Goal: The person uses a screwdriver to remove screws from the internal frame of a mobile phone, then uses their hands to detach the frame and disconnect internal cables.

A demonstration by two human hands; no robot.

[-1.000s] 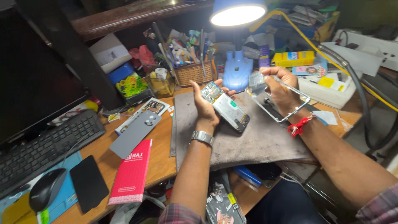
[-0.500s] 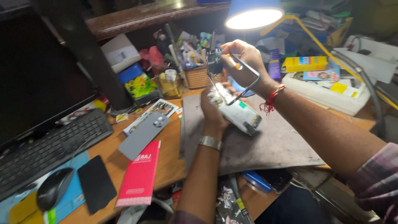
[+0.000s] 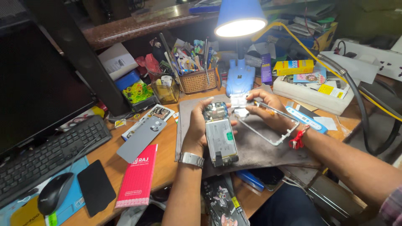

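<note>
Presently, nearest you, a red booklet lies at the desk's front edge beside a black phone and a mouse. Your left hand, watch at the wrist, is clasped around an opened phone, back cover off and insides facing up, held above the grey mat. Your right hand grips a clear plastic frame just beside the phone's top end, fingers closed on its upper edge. A grey back cover rests left of the mat. Beyond stand a wicker basket of tools and a lit blue lamp.
</note>
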